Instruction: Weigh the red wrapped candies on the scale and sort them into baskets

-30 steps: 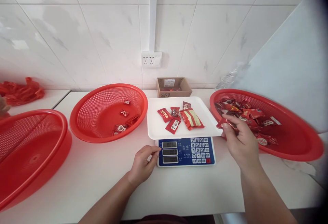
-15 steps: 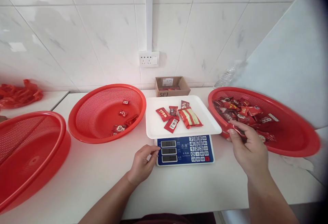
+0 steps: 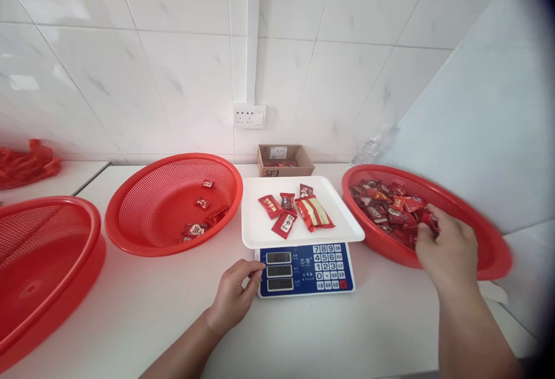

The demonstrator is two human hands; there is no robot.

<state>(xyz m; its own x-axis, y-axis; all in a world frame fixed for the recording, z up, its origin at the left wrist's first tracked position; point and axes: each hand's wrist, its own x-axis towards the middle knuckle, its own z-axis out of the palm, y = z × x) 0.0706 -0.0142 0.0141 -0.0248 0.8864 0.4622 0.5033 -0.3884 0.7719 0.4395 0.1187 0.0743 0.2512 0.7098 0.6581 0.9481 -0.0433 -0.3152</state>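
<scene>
My right hand (image 3: 448,246) reaches over the right red basket (image 3: 498,257), its fingers closed round a small red-wrapped snack packet (image 3: 430,220) above the pile. Many similar packets (image 3: 385,203) lie in that basket. My left hand (image 3: 237,295) has thumb and fingers drawn together, with nothing visible in them, beside the left edge of the blue keypad panel of a digital scale (image 3: 306,270). On the scale's white tray (image 3: 347,227) rest several small red packets (image 3: 284,225) and one larger red-and-cream packet (image 3: 315,213).
Left of the scale, a red mesh basket (image 3: 130,200) holds a few packets. Another red basket (image 3: 56,286) stands at the far left, with red plastic bags (image 3: 28,165) behind. A small cardboard box (image 3: 285,161) sits by the tiled wall, under a socket (image 3: 250,116).
My right hand has moved right and deeper over the right basket with a red packet in its fingers. The left hand stays by the scale. The whole view has shifted slightly.
</scene>
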